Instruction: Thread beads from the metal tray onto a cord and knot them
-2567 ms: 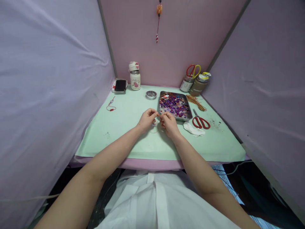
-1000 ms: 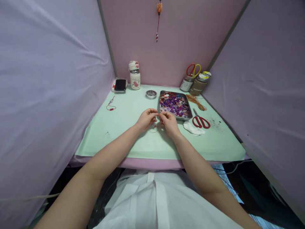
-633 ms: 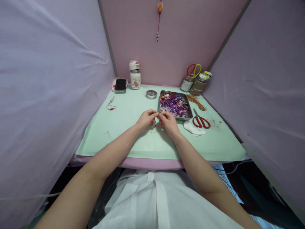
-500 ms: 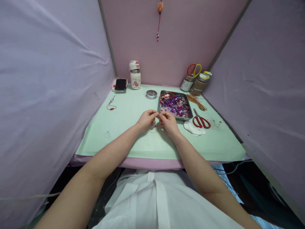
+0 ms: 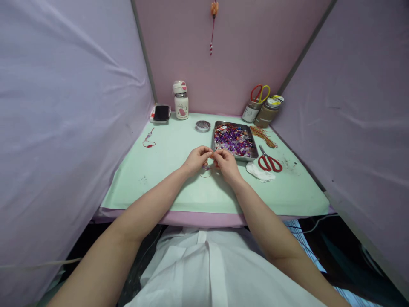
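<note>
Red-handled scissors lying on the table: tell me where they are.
In the head view, the scissors lie toward the right of the table, just right of the bead tray, with the crumpled white cloth close below their handles.

Beside your white flip-top water bottle (image 5: 182,106), just to its left, lies a black phone (image 5: 162,113); higher than the bottle and right of it hangs your orange-topped charm (image 5: 214,9); well to the bottle's right stand a labelled jar (image 5: 249,114) holding red and yellow loop handles (image 5: 261,94) and a brown lidded jar (image 5: 266,115)
</note>
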Demonstrator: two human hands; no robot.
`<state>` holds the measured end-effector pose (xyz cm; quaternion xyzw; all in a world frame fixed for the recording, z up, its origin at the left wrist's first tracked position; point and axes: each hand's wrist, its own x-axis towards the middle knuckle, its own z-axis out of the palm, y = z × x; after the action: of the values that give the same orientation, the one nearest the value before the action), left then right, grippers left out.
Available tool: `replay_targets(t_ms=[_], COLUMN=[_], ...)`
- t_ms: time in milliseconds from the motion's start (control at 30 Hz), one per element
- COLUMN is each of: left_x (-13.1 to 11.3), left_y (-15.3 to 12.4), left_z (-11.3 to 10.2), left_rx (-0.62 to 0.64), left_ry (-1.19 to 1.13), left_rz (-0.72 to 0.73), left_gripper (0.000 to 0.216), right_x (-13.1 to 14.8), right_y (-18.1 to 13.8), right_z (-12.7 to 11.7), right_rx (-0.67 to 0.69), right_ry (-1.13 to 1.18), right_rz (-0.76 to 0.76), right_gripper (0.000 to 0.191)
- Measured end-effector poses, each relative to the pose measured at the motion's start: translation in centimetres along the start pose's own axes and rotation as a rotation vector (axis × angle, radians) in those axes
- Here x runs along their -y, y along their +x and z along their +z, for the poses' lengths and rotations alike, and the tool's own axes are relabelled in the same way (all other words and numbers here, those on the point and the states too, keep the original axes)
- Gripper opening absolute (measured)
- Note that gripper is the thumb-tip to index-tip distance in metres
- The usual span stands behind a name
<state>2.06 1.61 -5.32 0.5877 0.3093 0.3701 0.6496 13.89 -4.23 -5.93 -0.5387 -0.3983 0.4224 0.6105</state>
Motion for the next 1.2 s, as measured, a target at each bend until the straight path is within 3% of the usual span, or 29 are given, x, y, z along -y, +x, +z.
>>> replay_targets(t_ms=[300,867,1200], left_x=[-0.49,0.09,-0.10], left_y=[-0.24,-0.07,-0.31], left_z=[0.17,0.63,0.80], left_rx=[-0.016,-0.045,-0.093], left_ry=[0.107,-0.099,0.150], left_rz=[0.016,-0.001,0.065], left_gripper=[0.006,0.010,0.005], right_x=[0.05,0.31,0.02], right_y=[-0.04,-0.02,0.11], right_z=[0.01,-0.02,-0.03], right_rx=[-0.004,-0.045,-0.061], right_ry=[-0.001,0.117,0.042], right_rz=[0.008,0.093,0.022], right_gripper=[0.025,0.015,0.020])
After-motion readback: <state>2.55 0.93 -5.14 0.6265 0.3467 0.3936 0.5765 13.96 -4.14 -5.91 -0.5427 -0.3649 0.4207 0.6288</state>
